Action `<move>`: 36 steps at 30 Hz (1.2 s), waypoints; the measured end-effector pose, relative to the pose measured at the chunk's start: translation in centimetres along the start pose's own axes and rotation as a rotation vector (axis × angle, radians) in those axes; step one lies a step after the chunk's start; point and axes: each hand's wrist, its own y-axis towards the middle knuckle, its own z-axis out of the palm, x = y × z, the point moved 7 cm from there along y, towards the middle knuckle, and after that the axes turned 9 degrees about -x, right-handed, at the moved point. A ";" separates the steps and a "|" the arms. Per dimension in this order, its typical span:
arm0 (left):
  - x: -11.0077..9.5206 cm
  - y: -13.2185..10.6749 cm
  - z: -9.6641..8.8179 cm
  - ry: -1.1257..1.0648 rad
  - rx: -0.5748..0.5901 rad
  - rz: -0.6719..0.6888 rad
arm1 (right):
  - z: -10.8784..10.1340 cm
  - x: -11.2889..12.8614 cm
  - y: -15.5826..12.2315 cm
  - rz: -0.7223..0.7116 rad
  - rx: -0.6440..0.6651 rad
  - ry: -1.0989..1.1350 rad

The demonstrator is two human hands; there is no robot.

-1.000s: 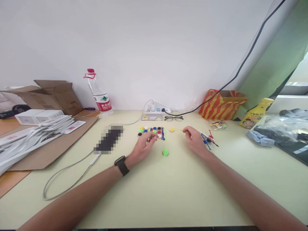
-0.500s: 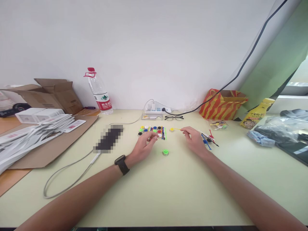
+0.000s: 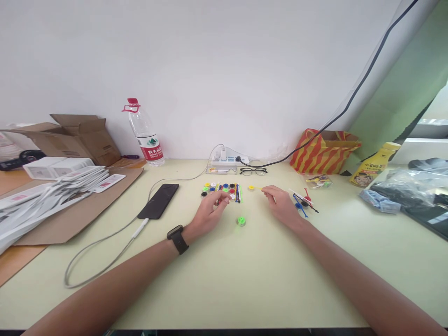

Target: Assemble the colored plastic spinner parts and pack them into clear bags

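Via head cam I've got both hands over the table (image 3: 245,280). My R hand (image 3: 279,201) is at the yellow stick (image 3: 258,188): thumb + index tips look together at its R end; can't tell if they clamp it or just touch. Stick's L end runs to the yellow disc (image 3: 251,187), flat on table, just L of R hand, btwn the two hands.

My L hand (image 3: 211,208) is bent over the front of the disc rows (image 3: 206,189) (mixed cols), hiding some. Its fingers curl loosely; can't tell if tips meet or what, if anything, they grip. Stick row (image 3: 238,192) lies just R of its fingertips, sticks side by side. Green disc (image 3: 241,221) sits alone, nearer me, btwn the hands. Loose pile (image 3: 304,204) of blue/red/white/blk pcs is just R of R hand, sticks crossing; small bag (image 3: 318,181) of pcs is behind it.

L wrist has blk watch (image 3: 178,239). Phone (image 3: 159,201) is L of L hand, cable (image 3: 87,242) plugged in. Back of table: water btl (image 3: 150,144), power strip (image 3: 229,161), glasses (image 3: 253,171), striped bag (image 3: 322,151), yellow btl (image 3: 374,163). Far L: carton (image 3: 82,140) + wht packets (image 3: 63,196) on cardboard (image 3: 70,233).
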 end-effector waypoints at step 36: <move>-0.1 -0.1 -0.1 0.007 0.011 0.033 | -7.3 1.6 0.8 0.016 0.410 -0.217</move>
